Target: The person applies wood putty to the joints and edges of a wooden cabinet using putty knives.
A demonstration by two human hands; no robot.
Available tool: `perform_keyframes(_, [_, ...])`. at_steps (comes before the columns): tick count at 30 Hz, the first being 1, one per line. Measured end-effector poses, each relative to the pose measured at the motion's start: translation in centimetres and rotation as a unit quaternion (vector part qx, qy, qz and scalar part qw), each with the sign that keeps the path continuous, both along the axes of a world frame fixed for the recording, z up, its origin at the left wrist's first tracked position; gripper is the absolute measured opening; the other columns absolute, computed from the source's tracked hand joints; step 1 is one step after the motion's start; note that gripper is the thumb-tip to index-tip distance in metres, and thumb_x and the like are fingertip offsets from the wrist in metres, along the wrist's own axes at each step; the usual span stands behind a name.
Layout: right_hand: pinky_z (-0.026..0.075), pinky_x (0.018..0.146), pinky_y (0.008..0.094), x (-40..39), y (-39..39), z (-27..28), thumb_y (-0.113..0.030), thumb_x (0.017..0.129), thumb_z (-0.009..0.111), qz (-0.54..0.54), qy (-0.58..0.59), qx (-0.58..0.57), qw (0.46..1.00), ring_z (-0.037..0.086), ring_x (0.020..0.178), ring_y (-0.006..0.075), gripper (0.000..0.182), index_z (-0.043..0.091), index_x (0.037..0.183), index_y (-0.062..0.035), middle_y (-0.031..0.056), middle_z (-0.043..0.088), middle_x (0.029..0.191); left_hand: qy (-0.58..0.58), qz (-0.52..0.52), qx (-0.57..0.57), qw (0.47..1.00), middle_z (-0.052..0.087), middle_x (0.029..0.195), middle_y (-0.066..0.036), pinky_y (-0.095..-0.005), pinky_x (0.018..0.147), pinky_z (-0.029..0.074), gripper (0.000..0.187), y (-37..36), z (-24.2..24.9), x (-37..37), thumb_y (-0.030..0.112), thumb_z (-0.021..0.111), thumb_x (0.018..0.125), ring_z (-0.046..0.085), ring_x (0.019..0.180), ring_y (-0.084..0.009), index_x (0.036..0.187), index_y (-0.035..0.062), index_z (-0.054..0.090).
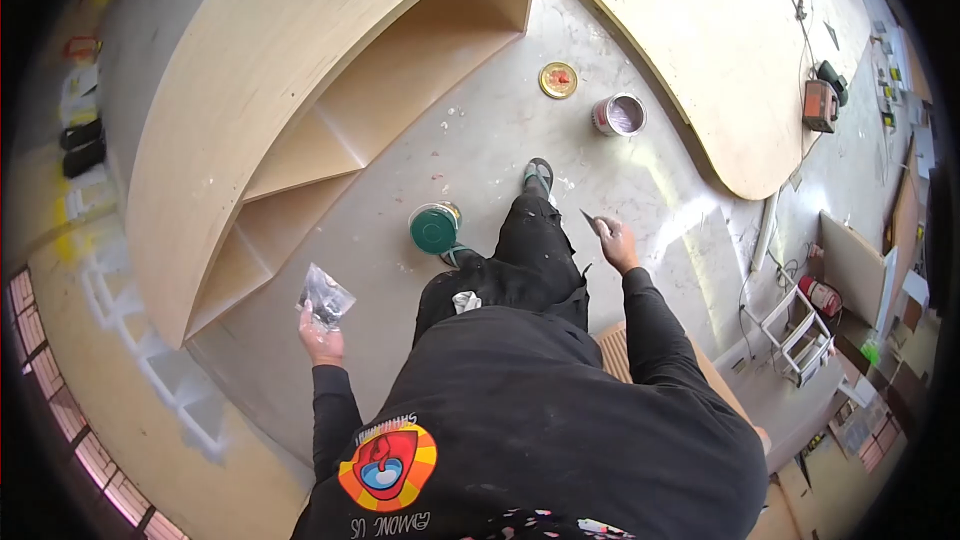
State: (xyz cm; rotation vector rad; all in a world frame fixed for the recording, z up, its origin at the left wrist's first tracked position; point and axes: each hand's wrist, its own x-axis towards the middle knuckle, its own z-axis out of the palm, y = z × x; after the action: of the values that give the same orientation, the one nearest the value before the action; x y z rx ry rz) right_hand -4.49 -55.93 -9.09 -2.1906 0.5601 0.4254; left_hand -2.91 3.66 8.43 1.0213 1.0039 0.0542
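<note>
Holds a clear plastic bag [326,295] in the left hand [322,340], out beside the curved wooden shelf [280,80], and grips a small blade [587,217] in the right hand [616,242], ahead over the floor [480,160]. Stands with 1 green-topped can [433,229] just beside the left foot [456,254]. Faces, farther out, 1 open can [620,116] near a round lid [558,80], with a large wooden board [700,35] beyond.

1 head camera looks steeply down toward the floor [480,165].
</note>
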Motion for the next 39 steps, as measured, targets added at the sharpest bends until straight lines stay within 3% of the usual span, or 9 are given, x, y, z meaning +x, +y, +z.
perform_keyframes(6, [0.051, 0.089, 0.0442, -0.1, -7.2, -8.6, -0.038, 0.097, 0.055, -0.088, 0.073, 0.023, 0.993, 0.067, 0.102, 0.0403, 0.046, 0.070, 0.111, 0.0028, 0.0286, 0.069, 0.105, -0.019, -0.022, 0.021, 0.999, 0.063, 0.129, -0.010, -0.0391, 0.103, 0.048, 0.036, -4.9, 3.1, 1.9, 0.020, 0.054, 0.100, 0.060, 0.118, -0.0244, 0.130, 0.0006, 0.057])
perform_keyframes(11, [0.048, 0.092, 0.0389, 5.1, -13.8, -7.6, -0.038, 0.098, 0.054, -0.194, 0.021, 0.038, 0.980, 0.067, 0.103, 0.0325, 0.048, 0.067, 0.116, 0.0049, 0.0241, 0.071, 0.109, -0.025, -0.052, 0.015, 0.998, 0.062, 0.130, -0.010, -0.0400, 0.103, 0.048, 0.036, -7.0, 3.3, 4.8, 0.019, 0.054, 0.100, 0.061, 0.118, -0.0243, 0.131, 0.0022, 0.056])
perform_keyframes(17, [0.047, 0.050, 0.0363, 6.6, -15.8, -1.1, -0.039, 0.098, 0.055, -0.307, -0.035, 0.088, 0.947, 0.059, 0.053, 0.0188, 0.046, 0.070, 0.110, 0.0030, 0.0112, 0.064, 0.071, -0.024, -0.111, 0.060, 0.992, 0.064, 0.125, -0.009, -0.0391, 0.100, 0.050, 0.034, -9.2, 3.6, 8.4, 0.015, 0.055, 0.097, 0.063, 0.116, -0.0243, 0.128, 0.0040, 0.058])
perform_keyframes(22, [0.048, 0.052, 0.0395, 0.3, -15.8, -3.0, -0.041, 0.099, 0.051, -0.247, 0.049, 0.049, 0.966, 0.060, 0.049, 0.0249, 0.048, 0.070, 0.104, 0.0030, 0.0174, 0.065, 0.069, -0.044, -0.104, 0.031, 0.993, 0.065, 0.122, -0.008, -0.0389, 0.099, 0.050, 0.031, -10.6, 2.2, 9.3, 0.014, 0.056, 0.096, 0.063, 0.114, -0.0242, 0.125, 0.0039, 0.059])
perform_keyframes(24, [0.051, 0.061, 0.0434, -2.3, -14.8, -3.0, -0.041, 0.098, 0.049, -0.208, 0.097, 0.025, 0.973, 0.066, 0.060, 0.0319, 0.049, 0.071, 0.102, 0.0024, 0.0239, 0.068, 0.077, -0.043, -0.095, 0.024, 0.994, 0.065, 0.122, -0.009, -0.0389, 0.099, 0.050, 0.031, -11.0, 2.0, 8.8, 0.013, 0.056, 0.095, 0.063, 0.114, -0.0241, 0.125, 0.0039, 0.059])
perform_keyframes(27, [0.058, 0.056, 0.0421, -5.3, -15.0, -4.6, -0.046, 0.094, 0.056, -0.171, 0.194, 0.070, 0.963, 0.068, 0.082, 0.0293, 0.054, 0.063, 0.125, -0.0031, 0.0157, 0.067, 0.102, -0.030, -0.067, 0.005, 0.997, 0.065, 0.122, -0.009, -0.0390, 0.099, 0.050, 0.031, -10.7, 0.9, 7.7, 0.012, 0.056, 0.095, 0.064, 0.113, -0.0241, 0.124, 0.0036, 0.060])
perform_keyframes(34, [0.052, 0.052, 0.0339, 0.2, -13.8, 2.9, -0.042, 0.096, 0.056, -0.173, 0.161, 0.063, 0.970, 0.064, 0.075, 0.0203, 0.046, 0.068, 0.120, -0.0044, 0.0089, 0.067, 0.091, -0.011, -0.051, -0.034, 0.998, 0.065, 0.121, -0.010, -0.0385, 0.098, 0.050, 0.032, -11.0, -2.7, 8.7, 0.014, 0.057, 0.094, 0.063, 0.114, -0.0243, 0.124, 0.0024, 0.060])
perform_keyframes(37, [0.049, 0.091, 0.0398, 3.5, -14.0, 5.1, -0.036, 0.098, 0.054, -0.172, 0.094, 0.000, 0.981, 0.067, 0.104, 0.0359, 0.044, 0.070, 0.113, 0.0017, 0.0253, 0.071, 0.107, -0.008, -0.063, -0.062, 0.996, 0.064, 0.124, -0.010, -0.0386, 0.099, 0.049, 0.034, -11.1, -4.6, 10.9, 0.015, 0.058, 0.094, 0.062, 0.115, -0.0247, 0.125, 0.0017, 0.059])
perform_keyframes(39, [0.050, 0.090, 0.0397, 5.5, -13.8, 7.2, -0.035, 0.098, 0.054, -0.145, 0.060, -0.031, 0.987, 0.068, 0.102, 0.0356, 0.043, 0.070, 0.113, 0.0018, 0.0233, 0.072, 0.107, -0.017, -0.077, -0.090, 0.993, 0.064, 0.125, -0.010, -0.0385, 0.099, 0.049, 0.036, -10.8, -6.4, 12.0, 0.017, 0.058, 0.094, 0.062, 0.115, -0.0247, 0.127, 0.0014, 0.058])
